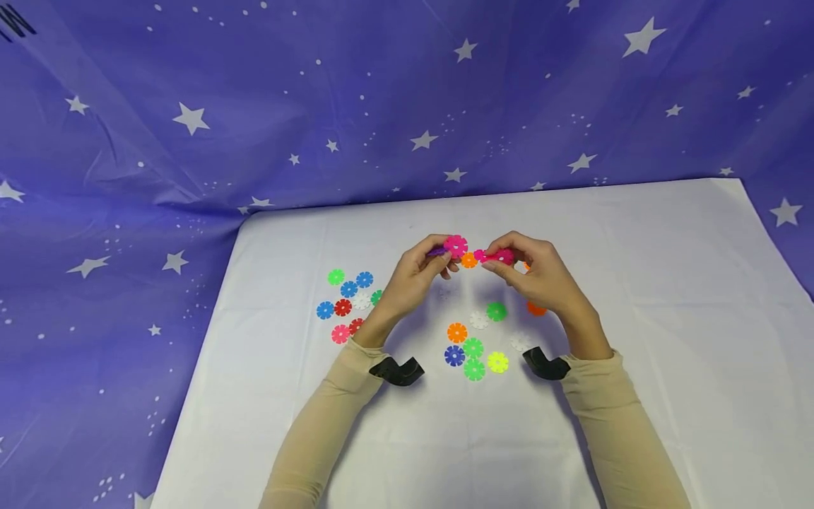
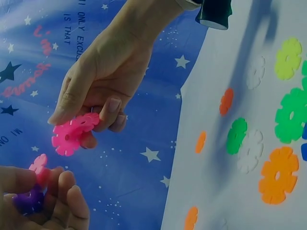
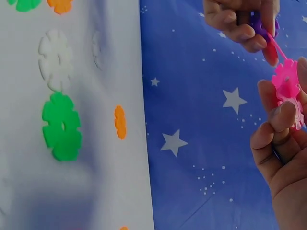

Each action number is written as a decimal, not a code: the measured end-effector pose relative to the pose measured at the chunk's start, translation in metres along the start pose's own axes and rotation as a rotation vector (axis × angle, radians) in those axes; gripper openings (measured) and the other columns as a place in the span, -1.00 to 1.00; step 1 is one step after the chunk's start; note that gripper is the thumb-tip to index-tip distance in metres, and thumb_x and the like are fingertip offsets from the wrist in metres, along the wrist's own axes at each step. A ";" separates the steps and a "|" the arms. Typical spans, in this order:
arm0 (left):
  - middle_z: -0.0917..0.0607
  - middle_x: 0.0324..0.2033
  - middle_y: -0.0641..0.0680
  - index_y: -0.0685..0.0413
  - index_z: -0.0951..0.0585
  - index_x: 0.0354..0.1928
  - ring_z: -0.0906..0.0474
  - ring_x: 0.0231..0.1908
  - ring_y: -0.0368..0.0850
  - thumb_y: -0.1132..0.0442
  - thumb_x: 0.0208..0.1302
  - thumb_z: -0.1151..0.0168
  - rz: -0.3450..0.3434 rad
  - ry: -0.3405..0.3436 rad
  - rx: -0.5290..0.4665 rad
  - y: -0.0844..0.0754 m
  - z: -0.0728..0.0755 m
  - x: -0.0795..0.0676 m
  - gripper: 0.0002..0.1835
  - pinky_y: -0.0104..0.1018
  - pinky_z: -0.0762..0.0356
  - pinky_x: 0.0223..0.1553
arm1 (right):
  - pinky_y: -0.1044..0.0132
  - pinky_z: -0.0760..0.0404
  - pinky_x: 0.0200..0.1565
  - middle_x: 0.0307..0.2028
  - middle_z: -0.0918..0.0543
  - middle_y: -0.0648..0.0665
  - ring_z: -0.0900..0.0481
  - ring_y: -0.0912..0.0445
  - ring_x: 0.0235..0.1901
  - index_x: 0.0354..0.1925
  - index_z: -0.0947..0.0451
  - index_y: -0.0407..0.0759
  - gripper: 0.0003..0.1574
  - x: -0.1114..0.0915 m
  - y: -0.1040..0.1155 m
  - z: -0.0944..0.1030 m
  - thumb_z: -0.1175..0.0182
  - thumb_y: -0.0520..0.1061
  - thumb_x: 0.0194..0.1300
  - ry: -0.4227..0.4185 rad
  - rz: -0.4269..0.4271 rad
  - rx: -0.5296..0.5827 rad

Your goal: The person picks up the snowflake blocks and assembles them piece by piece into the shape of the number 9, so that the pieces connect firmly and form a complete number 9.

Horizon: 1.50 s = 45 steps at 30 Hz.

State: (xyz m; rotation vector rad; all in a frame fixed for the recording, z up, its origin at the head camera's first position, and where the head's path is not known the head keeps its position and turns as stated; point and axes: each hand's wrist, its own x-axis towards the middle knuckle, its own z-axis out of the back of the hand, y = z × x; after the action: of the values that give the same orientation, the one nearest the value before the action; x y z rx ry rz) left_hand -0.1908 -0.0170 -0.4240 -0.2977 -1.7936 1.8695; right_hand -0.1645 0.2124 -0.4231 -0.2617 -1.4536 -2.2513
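Above the table's far part, both hands hold plastic snowflake discs close together. My left hand point(image 1: 407, 283) pinches a pink disc point(image 1: 456, 246) joined to a purple disc point(image 2: 29, 200), whose edge shows between its fingers. Two joined pink discs point(image 2: 72, 132) are pinched between the thumb and fingers of my right hand point(image 1: 540, 272). In the right wrist view, the left hand's pink disc is seen edge-on, its edge close to the right hand's pink discs point(image 3: 286, 79). Fingers partly cover the discs in both hands.
Loose discs lie on the white table point(image 1: 407, 452): at left, blue point(image 1: 325, 309), red and green ones; nearer the middle, an orange disc point(image 1: 456, 332), several greens, a dark blue, a yellow point(image 1: 498, 362) and whites. A purple star-printed cloth point(image 1: 356, 120) hangs behind.
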 end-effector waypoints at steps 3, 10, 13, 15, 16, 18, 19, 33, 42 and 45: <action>-0.58 -0.16 0.47 0.40 -0.45 0.12 -0.54 -0.18 0.31 0.42 0.50 0.10 0.006 0.012 0.012 0.000 -0.001 0.000 -0.73 -0.33 -0.59 -0.20 | 0.46 -0.48 -0.49 -0.40 -0.64 -0.09 -0.46 0.20 -0.54 -0.21 -0.61 -0.26 -0.77 0.001 0.005 -0.003 -0.36 -0.40 0.13 -0.006 -0.003 0.013; -0.70 -0.21 0.16 0.03 -0.39 0.33 -0.65 -0.37 -0.16 0.39 0.44 -0.05 -0.087 0.051 0.199 0.001 -0.002 0.000 -0.55 -0.20 -0.64 -0.17 | 0.43 -0.53 -0.48 -0.41 -0.66 -0.13 -0.49 0.17 -0.60 -0.16 -0.61 -0.23 -0.77 0.001 0.002 -0.006 -0.34 -0.36 0.18 -0.002 -0.008 0.009; -0.74 -0.25 0.11 -0.01 -0.38 0.35 -0.66 -0.41 -0.17 0.39 0.42 -0.09 -0.168 0.063 0.313 0.001 0.000 -0.001 -0.51 -0.32 -0.62 -0.18 | 0.44 -0.52 -0.49 -0.40 -0.66 -0.10 -0.48 0.19 -0.61 -0.15 -0.61 -0.22 -0.76 0.002 0.003 -0.005 -0.34 -0.36 0.18 -0.006 -0.001 0.000; -0.74 -0.19 0.11 0.04 -0.42 0.32 -0.66 -0.37 -0.18 0.41 0.39 -0.12 -0.230 0.063 0.388 0.001 0.003 0.000 -0.53 -0.38 -0.61 -0.16 | 0.44 -0.51 -0.50 -0.37 -0.68 -0.09 -0.47 0.19 -0.62 -0.15 -0.62 -0.21 -0.75 0.002 0.004 -0.005 -0.34 -0.37 0.18 -0.006 0.006 0.003; -0.73 -0.16 0.11 0.06 -0.44 0.30 -0.65 -0.34 -0.18 0.41 0.37 -0.15 -0.268 0.056 0.432 0.002 0.003 0.000 -0.53 -0.40 -0.60 -0.16 | 0.45 -0.51 -0.49 -0.35 -0.69 -0.10 -0.47 0.19 -0.62 -0.14 -0.63 -0.22 -0.74 0.003 0.004 -0.005 -0.34 -0.38 0.17 -0.005 0.010 0.004; -0.71 -0.12 0.13 0.13 -0.48 0.26 -0.62 -0.30 -0.17 0.43 0.32 -0.21 -0.352 0.027 0.508 0.004 0.005 0.000 -0.54 -0.44 -0.60 -0.16 | 0.45 -0.49 -0.49 -0.31 -0.70 -0.10 -0.47 0.19 -0.62 -0.13 -0.64 -0.22 -0.74 0.003 0.005 -0.006 -0.35 -0.37 0.17 -0.004 0.019 0.003; -0.70 -0.11 0.14 0.15 -0.50 0.24 -0.61 -0.28 -0.17 0.42 0.29 -0.25 -0.392 0.009 0.539 0.005 0.005 0.001 -0.54 -0.46 -0.59 -0.15 | 0.45 -0.49 -0.48 -0.30 -0.71 -0.11 -0.47 0.19 -0.62 -0.13 -0.65 -0.22 -0.73 0.003 0.005 -0.006 -0.35 -0.37 0.17 -0.002 0.022 -0.001; -0.73 -0.09 0.19 0.32 -0.54 0.10 -0.67 -0.27 -0.13 0.40 0.19 -0.37 -0.529 -0.021 0.661 0.004 0.002 -0.001 -0.57 -0.51 -0.60 -0.11 | 0.48 -0.45 -0.39 -0.36 -0.74 -0.12 -0.49 0.20 -0.46 -0.25 -0.67 -0.25 -0.81 0.007 0.004 -0.014 -0.39 -0.38 0.11 -0.045 0.047 -0.035; -0.70 -0.17 0.18 0.29 -0.38 0.11 -0.64 -0.23 -0.11 0.40 0.30 -0.25 -0.394 -0.020 0.521 0.006 -0.001 0.000 -0.61 -0.41 -0.61 -0.10 | 0.50 -0.51 -0.42 -0.17 -0.68 -0.24 -0.51 0.19 -0.53 0.00 -0.55 -0.31 -0.50 0.002 0.003 -0.001 -0.37 -0.48 0.06 -0.051 0.033 0.020; -0.70 -0.20 0.22 0.32 -0.36 0.08 -0.66 -0.23 -0.06 0.44 0.33 -0.19 -0.321 -0.037 0.402 0.005 -0.001 -0.002 -0.66 -0.37 -0.63 -0.13 | 0.49 -0.48 -0.42 -0.18 -0.69 -0.20 -0.51 0.16 -0.53 0.01 -0.57 -0.23 -0.52 -0.004 -0.003 0.016 -0.38 -0.43 0.10 -0.040 -0.041 -0.030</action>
State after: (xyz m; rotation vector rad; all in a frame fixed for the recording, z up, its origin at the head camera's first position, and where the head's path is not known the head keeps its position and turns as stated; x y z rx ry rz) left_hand -0.1896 -0.0171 -0.4290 0.1642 -1.3481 1.9470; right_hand -0.1641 0.2292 -0.4203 -0.2908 -1.4592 -2.3141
